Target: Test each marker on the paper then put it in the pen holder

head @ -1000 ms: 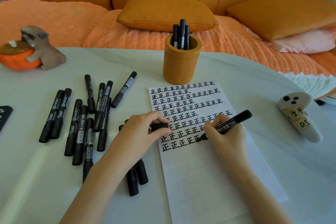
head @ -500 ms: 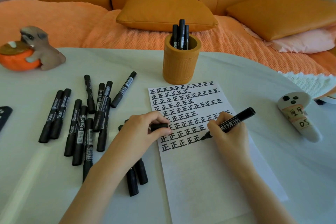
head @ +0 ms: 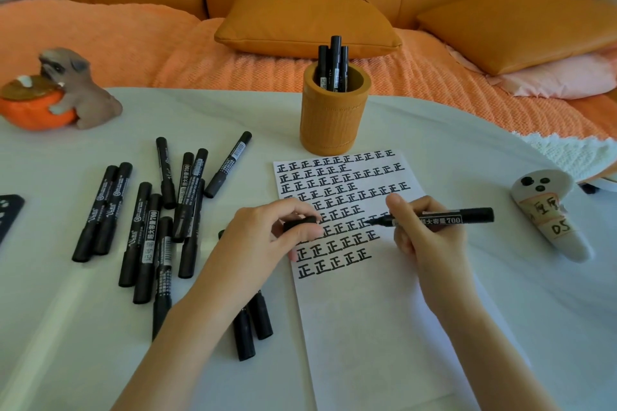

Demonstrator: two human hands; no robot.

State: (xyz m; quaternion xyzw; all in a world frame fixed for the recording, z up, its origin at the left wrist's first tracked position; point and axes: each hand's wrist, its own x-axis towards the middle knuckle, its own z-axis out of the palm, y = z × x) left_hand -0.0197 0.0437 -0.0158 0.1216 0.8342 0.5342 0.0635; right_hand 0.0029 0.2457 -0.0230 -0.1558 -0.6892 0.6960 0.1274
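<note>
Orange sofa behind, pale surface up front, and all eyes on the uncapped marker. It lies almost flat above the paper, tip over the written rows, with the right hand pinching its barrel near the nib. Looks light, rigid, smooth plastic, so mid-barrel is the safe hold, clear of wet ink. Left hand pinches the cap at the paper's left edge. Pen holder waits just beyond the paper's far edge, and loose markers lie left of the paper.

Paper shows rows of 正, marker 700, figurine label DS.
</note>
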